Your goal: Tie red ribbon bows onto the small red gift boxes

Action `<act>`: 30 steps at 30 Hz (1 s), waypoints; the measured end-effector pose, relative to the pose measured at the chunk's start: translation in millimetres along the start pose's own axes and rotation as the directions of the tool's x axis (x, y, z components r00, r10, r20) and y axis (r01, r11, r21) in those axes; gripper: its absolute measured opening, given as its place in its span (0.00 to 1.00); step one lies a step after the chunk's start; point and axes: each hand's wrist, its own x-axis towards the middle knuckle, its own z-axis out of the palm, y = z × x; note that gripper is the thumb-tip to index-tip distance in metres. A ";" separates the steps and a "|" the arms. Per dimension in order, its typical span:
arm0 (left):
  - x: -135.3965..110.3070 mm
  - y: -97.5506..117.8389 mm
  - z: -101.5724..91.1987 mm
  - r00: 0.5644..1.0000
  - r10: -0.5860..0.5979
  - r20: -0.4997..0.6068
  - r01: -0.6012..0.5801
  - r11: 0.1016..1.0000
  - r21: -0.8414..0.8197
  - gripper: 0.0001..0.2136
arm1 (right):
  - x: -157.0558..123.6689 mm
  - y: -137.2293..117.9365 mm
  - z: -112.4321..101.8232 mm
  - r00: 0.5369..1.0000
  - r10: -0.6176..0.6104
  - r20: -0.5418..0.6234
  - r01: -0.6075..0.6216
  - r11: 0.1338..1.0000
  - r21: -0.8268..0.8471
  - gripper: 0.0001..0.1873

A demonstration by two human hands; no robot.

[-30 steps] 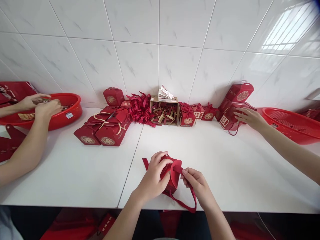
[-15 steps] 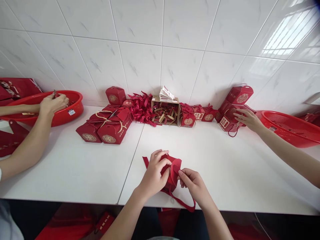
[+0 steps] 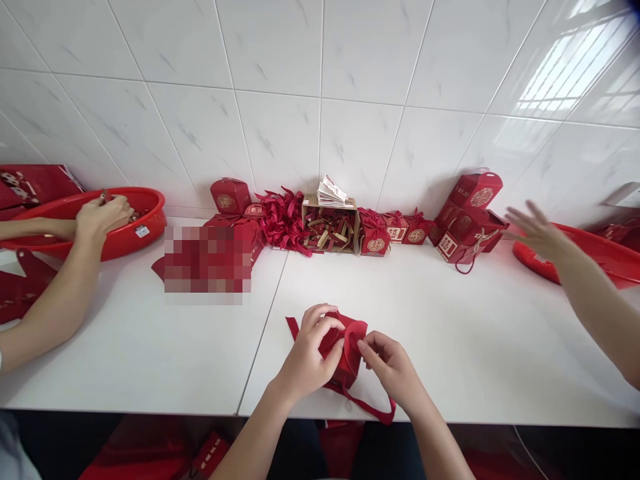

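Note:
A small red gift box (image 3: 351, 367) stands on the white table in front of me, its upper flaps partly folded. My left hand (image 3: 316, 347) is closed round its left and top side, fingers curled over the upper edge. At the right side my right hand (image 3: 386, 363) pinches the edge of a rounded flap between thumb and forefinger. A dark red ribbon (image 3: 373, 412) loops from under the box toward the table's front edge, and its other end sticks out on the left. My fingers hide part of the box.
Behind lie a heap of red ribbon bows (image 3: 284, 220), an open carton (image 3: 330, 230) of strips, and finished red boxes (image 3: 375, 233). A co-worker's hands reach into a red basin (image 3: 145, 223) at left. Another person's blurred hand is near boxes (image 3: 467, 227) at right. One patch is pixelated.
My right fingers have shifted slightly on the flap, which has bent inward a little. The co-worker's hand at right has lifted off the stacked boxes and moved right.

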 end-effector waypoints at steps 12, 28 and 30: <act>-1.4 -5.4 11.2 0.985 0.088 -0.148 -0.073 0.991 0.109 0.06 | -1.7 0.6 4.2 0.999 -0.020 -0.037 0.017 0.997 -0.069 0.18; 5.7 16.2 -12.1 0.978 0.042 -0.203 -0.033 0.998 0.048 0.09 | 7.8 -41.7 -6.8 0.890 -0.393 -0.230 0.419 0.905 0.075 0.05; -1.7 12.7 -16.7 0.993 -0.069 -0.093 0.076 0.994 0.075 0.12 | -7.3 -58.1 -19.9 0.811 -0.459 -0.362 0.525 0.844 0.106 0.06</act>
